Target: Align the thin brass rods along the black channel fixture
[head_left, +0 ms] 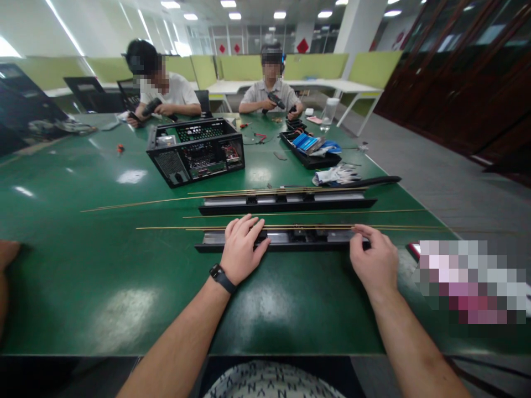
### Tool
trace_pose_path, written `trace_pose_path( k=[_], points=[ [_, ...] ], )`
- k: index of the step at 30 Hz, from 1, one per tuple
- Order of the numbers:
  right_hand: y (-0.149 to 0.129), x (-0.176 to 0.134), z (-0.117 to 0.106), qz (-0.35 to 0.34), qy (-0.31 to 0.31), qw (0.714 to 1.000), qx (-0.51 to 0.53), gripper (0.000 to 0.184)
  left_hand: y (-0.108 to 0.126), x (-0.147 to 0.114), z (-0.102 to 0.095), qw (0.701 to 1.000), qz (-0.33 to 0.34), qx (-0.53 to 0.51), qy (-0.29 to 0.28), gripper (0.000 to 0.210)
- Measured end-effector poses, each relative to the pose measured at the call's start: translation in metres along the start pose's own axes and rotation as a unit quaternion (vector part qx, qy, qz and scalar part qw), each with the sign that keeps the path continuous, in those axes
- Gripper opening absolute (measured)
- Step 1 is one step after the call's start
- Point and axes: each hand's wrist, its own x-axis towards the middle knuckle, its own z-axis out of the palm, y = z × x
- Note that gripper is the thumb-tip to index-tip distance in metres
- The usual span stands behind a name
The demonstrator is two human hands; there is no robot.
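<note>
The left hand lies palm down across the near black rail, fingers extended and thumb held apart. The right hand is curled at the rail's right end, its index fingertip at the thin brass rods there; whether thumb and finger pinch one, I cannot tell. The left hand hides part of the rail, and the rods fade toward the right, so their number is hard to make out.

Two rails lie side by side on the green table: the near one and a far black rail. Both are troughs holding silvery strips and a few dark pieces. One single rod runs between them; more rods lie along the far rail.

Farther off stands one open computer case with circuit boards inside. One black tray holds blue items, partly heaped over each other; white gloves bunch beside it. Two people sit opposite, each with one power drill. At the left edge another person's arm is cut off; a pixelated patch masks something at right.
</note>
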Motion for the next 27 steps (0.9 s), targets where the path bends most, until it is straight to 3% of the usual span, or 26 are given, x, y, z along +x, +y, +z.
trace_pose_path(
  k=[10, 19, 27],
  points=[
    [-0.01, -0.005, -0.002, -0.089, -0.07, 0.993, 0.046, 0.03, 0.001, 0.0, 0.0, 1.0, 0.002, 0.002, 0.001, 0.042],
    [-0.002, 0.0, -0.001, -0.005, -0.016, 1.0, 0.006, 0.027, 0.0, 0.0, -0.001, 1.0, -0.006, -0.003, -0.007, 0.043],
    [-0.011, -0.005, -0.004, -0.066, -0.063, 0.995, 0.033, 0.029, 0.0, 0.0, 0.0, 1.0, -0.002, 0.0, -0.001, 0.042]
  ],
)
